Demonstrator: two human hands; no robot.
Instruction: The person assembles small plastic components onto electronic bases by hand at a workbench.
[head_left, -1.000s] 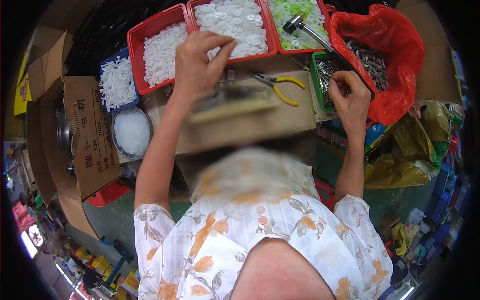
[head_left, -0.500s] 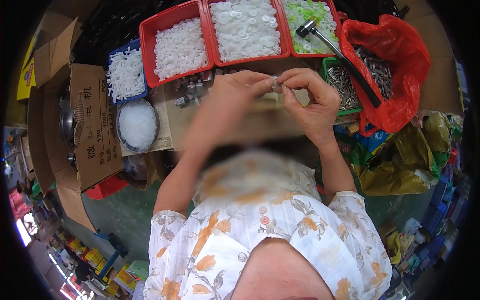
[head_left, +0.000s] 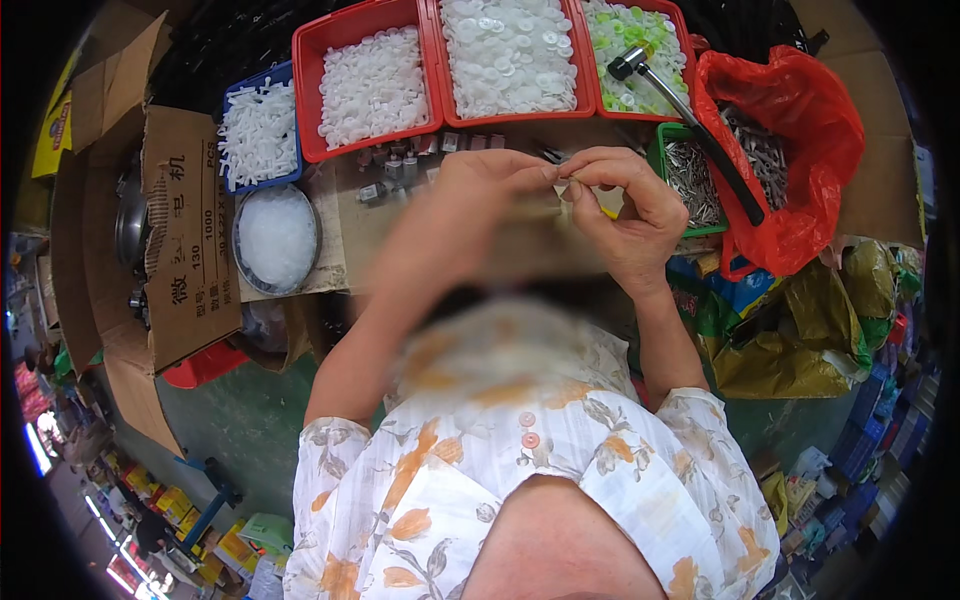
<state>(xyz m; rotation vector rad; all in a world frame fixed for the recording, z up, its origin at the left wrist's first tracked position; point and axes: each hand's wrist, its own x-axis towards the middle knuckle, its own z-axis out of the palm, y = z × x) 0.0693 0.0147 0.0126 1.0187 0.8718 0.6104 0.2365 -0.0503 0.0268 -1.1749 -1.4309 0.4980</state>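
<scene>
My left hand and my right hand meet over the near side of the work table, fingertips pinched together. Whatever small piece is between them is too hidden to make out. The left forearm is blurred, and the left hand's lower fingers are hard to see. Behind my left hand several small metal motors lie on the table. Close to my right hand stands a green tray of thin metal pins.
Red bins of white and green plastic parts line the back. A blue tray of white pegs and a round bowl sit left, beside an open cardboard box. A hammer crosses a red bag at right.
Both hands stay pinched together at nearly the same spot. The small pale piece that showed at the fingertips is now covered. The view has shifted slightly, moving the bins to the right.
</scene>
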